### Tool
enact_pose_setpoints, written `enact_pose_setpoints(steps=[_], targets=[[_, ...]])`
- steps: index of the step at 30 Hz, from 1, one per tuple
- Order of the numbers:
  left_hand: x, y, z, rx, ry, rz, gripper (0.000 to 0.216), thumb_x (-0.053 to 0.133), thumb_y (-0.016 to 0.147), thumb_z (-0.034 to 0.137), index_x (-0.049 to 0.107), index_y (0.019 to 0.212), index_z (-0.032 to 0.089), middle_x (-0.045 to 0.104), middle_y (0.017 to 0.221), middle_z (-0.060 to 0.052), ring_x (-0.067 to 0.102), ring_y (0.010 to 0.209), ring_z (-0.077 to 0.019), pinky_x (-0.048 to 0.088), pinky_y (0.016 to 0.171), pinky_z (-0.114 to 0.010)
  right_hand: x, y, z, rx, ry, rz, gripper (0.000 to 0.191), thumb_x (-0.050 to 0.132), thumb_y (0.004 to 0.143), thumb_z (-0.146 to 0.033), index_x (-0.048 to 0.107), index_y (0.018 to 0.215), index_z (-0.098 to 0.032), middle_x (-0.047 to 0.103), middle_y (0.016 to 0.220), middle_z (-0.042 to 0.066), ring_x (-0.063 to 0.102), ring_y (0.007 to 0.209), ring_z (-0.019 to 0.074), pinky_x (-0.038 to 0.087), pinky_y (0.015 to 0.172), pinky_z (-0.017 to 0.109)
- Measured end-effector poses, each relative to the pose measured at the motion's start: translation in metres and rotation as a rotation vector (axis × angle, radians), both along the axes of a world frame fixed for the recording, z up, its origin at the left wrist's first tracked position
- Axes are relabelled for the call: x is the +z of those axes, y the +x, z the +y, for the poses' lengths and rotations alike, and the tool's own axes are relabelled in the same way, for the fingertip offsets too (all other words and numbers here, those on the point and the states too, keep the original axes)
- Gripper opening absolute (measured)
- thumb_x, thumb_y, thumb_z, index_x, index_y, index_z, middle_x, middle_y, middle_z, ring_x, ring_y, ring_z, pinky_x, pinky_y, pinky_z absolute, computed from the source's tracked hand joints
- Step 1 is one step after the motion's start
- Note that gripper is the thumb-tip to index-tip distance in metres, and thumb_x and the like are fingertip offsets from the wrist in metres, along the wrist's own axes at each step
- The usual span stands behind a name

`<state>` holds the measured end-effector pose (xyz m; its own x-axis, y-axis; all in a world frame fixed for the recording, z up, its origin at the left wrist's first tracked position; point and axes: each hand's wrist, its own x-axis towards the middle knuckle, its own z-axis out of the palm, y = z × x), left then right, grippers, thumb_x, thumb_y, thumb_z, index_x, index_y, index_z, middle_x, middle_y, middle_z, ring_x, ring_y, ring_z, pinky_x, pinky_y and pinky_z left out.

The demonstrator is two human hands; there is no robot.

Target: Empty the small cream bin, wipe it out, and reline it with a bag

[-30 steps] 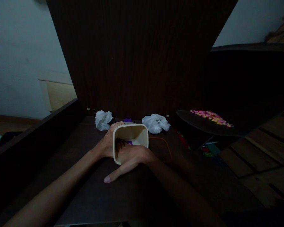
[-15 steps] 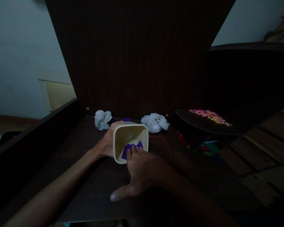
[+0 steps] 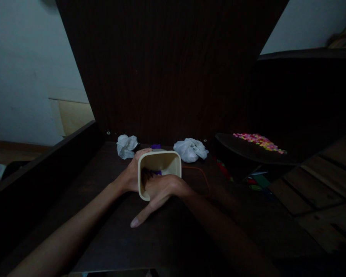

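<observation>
A cream square container [image 3: 173, 159] lies tilted on the dark table [image 3: 109, 231], its mouth facing me. My left hand [image 3: 131, 173] wraps round its left wall and holds it. My right hand [image 3: 158, 192] has its fingers pushed inside the mouth, pressing on a purple cloth [image 3: 158, 172] of which only a sliver shows; the thumb sticks out over the table.
Two crumpled white tissues [image 3: 126, 145] [image 3: 190, 149] lie at the back, with a small purple piece [image 3: 155, 146] between them. An orange ring [image 3: 203, 179] lies right of the container. A dark tray with colourful beads [image 3: 258, 141] sits at the right. A tall dark board stands behind.
My right hand, drawn back half a second ago with the purple cloth showing, has pushed its fingers back into the container, hiding most of the cloth. The left hand stayed put.
</observation>
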<state>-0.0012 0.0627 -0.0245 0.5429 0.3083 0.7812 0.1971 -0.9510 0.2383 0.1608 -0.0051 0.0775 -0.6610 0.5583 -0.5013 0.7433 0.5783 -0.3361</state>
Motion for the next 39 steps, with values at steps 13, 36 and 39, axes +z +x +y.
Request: enact_pose_setpoints(steps=[13,36,39], targets=[[0.003,0.000,-0.001,-0.016,0.009,0.034,0.122,0.090,0.060,0.057,0.022,0.156,0.023,0.043,0.146,-0.022,0.044,0.137,-0.0479,0.042,0.111,-0.069,-0.024,0.020,-0.064,-0.333,0.306,-0.017,0.062,0.055,0.098,-0.031,0.044,0.151,-0.002,0.039,0.156,0.027,0.038,0.147,0.0402,0.034,0.120,0.057],[0.004,0.000,0.000,-0.007,0.032,0.071,0.115,0.086,0.068,0.052,0.020,0.157,0.023,0.041,0.148,-0.024,0.043,0.140,-0.0471,0.040,0.112,-0.068,0.008,0.018,-0.033,0.066,0.174,0.008,0.131,0.081,0.066,-0.068,0.023,0.156,0.009,0.023,0.162,0.033,0.030,0.150,0.0417,0.032,0.122,0.043],[0.006,0.001,0.000,-0.027,0.034,0.067,0.115,0.087,0.067,0.053,0.021,0.157,0.021,0.041,0.147,-0.024,0.043,0.139,-0.0473,0.039,0.113,-0.069,0.007,0.034,-0.061,0.083,0.248,0.057,0.123,0.079,0.073,-0.061,0.023,0.156,0.009,0.024,0.161,0.035,0.029,0.151,0.0416,0.031,0.123,0.044]])
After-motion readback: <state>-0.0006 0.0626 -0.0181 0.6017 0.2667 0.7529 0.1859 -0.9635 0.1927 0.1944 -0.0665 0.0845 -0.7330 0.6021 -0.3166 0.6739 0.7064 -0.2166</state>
